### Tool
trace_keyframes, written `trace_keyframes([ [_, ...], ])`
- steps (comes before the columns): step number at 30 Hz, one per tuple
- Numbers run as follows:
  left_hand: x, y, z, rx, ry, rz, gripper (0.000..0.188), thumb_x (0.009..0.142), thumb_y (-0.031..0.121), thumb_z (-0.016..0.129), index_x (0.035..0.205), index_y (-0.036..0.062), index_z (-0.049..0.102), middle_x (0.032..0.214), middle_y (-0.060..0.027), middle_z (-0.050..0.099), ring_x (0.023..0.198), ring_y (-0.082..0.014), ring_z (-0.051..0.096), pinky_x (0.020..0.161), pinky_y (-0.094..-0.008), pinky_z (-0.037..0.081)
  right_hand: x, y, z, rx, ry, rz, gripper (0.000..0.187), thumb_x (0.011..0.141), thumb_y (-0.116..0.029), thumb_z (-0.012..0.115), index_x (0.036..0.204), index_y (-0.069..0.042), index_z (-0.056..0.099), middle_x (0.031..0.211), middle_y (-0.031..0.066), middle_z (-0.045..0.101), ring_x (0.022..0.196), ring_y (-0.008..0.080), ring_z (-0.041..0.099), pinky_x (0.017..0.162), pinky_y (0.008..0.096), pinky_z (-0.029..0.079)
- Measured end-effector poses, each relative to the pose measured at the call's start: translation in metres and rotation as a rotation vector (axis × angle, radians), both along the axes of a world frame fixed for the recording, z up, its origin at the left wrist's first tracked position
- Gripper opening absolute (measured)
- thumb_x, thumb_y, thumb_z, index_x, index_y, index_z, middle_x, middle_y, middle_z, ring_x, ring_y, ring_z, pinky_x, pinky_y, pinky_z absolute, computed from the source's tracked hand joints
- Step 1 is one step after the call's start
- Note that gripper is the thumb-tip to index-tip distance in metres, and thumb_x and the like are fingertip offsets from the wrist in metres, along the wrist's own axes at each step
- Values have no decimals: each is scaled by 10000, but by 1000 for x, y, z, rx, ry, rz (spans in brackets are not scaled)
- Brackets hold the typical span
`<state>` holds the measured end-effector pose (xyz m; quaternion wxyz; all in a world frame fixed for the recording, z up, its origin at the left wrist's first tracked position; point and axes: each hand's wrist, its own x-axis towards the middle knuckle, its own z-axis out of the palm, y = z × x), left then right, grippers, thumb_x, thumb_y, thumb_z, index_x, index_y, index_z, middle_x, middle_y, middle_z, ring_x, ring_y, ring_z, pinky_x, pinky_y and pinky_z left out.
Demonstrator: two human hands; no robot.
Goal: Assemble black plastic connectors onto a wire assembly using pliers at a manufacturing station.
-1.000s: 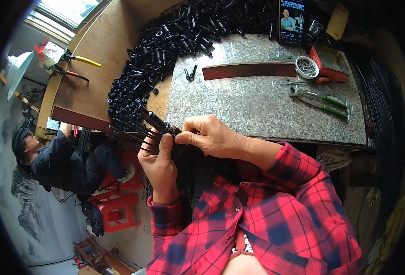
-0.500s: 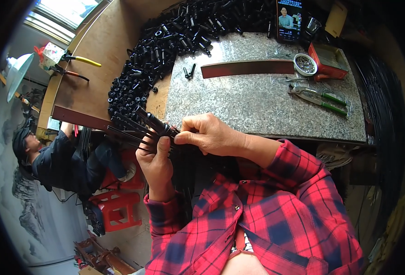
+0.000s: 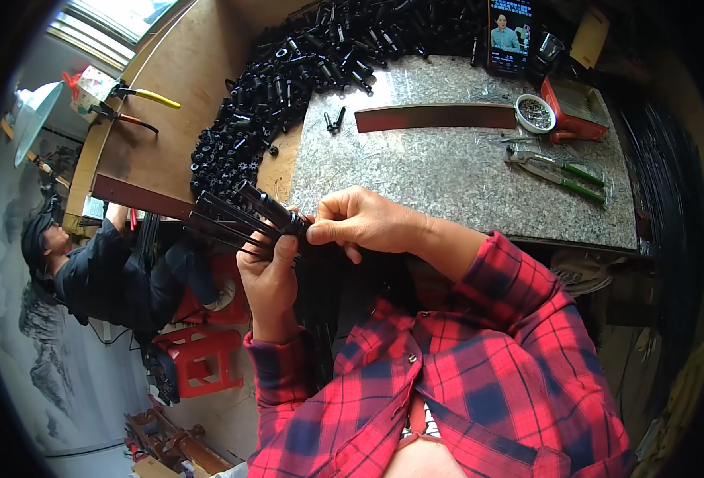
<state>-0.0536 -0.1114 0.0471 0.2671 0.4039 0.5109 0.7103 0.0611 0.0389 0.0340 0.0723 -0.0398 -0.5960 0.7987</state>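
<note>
My left hand [image 3: 271, 279] is closed round a black tubular fitting [image 3: 266, 207] with several thin black rods fanning out beside it, like an umbrella runner with ribs. The thumb presses near the fitting's collar, and the tube's open end tilts up and to the left. My right hand [image 3: 360, 223] pinches thumb to forefinger at the collar, right beside the left thumb. Whatever lies between those fingertips is too small and covered to make out. Both hands are just off the near left corner of the stone-topped table [image 3: 432, 191].
A pile of black plastic fittings [image 3: 288, 80] covers the table's back left; two lie apart [image 3: 334, 119]. Further right are a reddish-brown strip [image 3: 436, 117], a white bowl of small metal bits [image 3: 534, 114], a red box [image 3: 571, 111], green-handled pliers [image 3: 563, 177] and a phone [image 3: 509, 36]. Another person [image 3: 97, 271] sits left.
Both hands stay together at the fitting. The right hand's lower fingers have loosened a little while thumb and forefinger keep pinching at the collar. The whole view has shifted slightly.
</note>
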Motion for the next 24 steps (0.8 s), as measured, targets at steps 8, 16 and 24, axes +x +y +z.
trace_keyframes([
  [8, 4, 5, 7, -91, 36, 123, 239, 850, 1, 648, 1081, -46, 609, 995, -104, 664, 907, -150, 618, 842, -272, 477, -18, 6, -12, -145, -25, 14, 289, 876, -274, 672, 728, -57, 552, 624, -12, 527, 472, 54, 490, 402, 198, 420],
  [16, 1, 2, -3, -85, -74, 181, 196, 849, -12, 653, 1043, -16, 630, 970, -61, 667, 862, -107, 611, 797, -230, 474, -18, 4, -14, -94, -27, 43, 260, 877, -257, 668, 744, -51, 583, 615, -19, 523, 508, 62, 501, 444, 203, 434],
  [24, 1, 0, -7, -58, -69, 190, 219, 841, -15, 661, 1058, -11, 630, 970, -51, 664, 868, -107, 605, 814, -232, 466, -24, 6, -25, 39, -45, 30, 248, 851, -258, 697, 730, -59, 613, 640, -24, 559, 567, 59, 501, 534, 212, 401],
])
